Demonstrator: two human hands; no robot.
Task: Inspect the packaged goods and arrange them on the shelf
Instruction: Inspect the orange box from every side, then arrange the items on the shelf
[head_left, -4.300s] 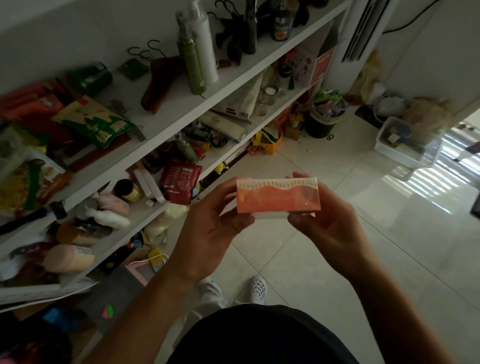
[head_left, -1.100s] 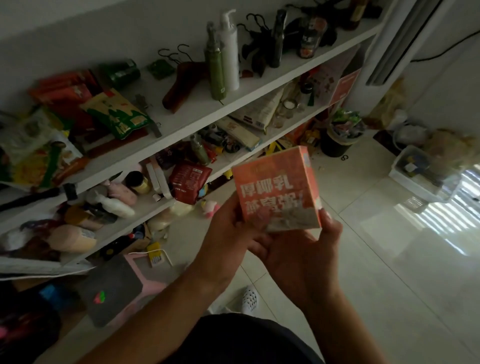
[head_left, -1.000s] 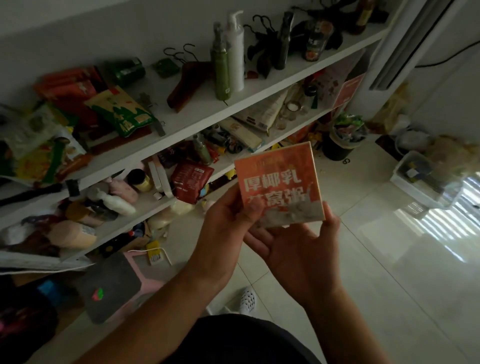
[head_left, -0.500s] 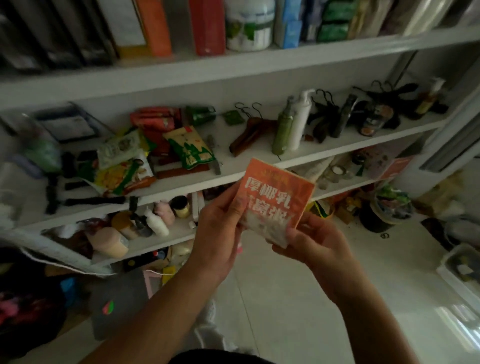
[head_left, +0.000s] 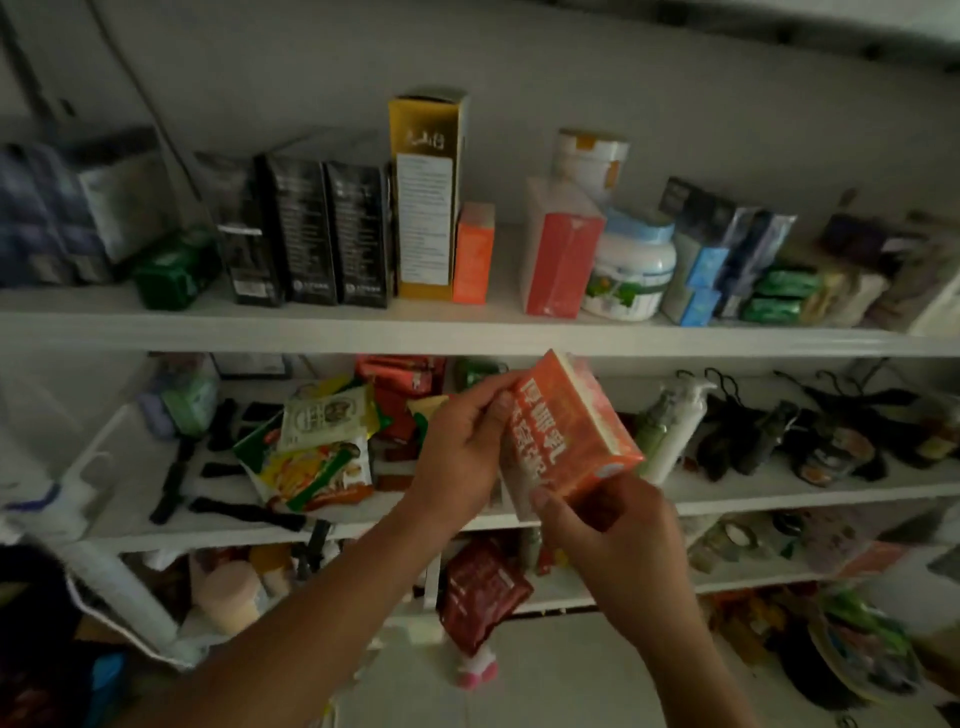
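Before middle shelf (head_left: 753, 491) | left hand (head_left: 462, 457), right hand (head_left: 608, 540): fingers grasping orange box (head_left: 571, 431) | tilted

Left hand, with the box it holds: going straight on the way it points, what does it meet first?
Probably the front edge of the upper shelf, just above the orange box the left hand grips; depth is unclear, so it may pass under it.

Orange box (head_left: 571, 431) partly covered, frame edges blurred
The left hand (head_left: 462, 457) and right hand (head_left: 613, 535) hide part of its lettering; print on the black boxes (head_left: 332, 228) is too small to read; the packs (head_left: 52, 218) at far left are blurred and cut off.
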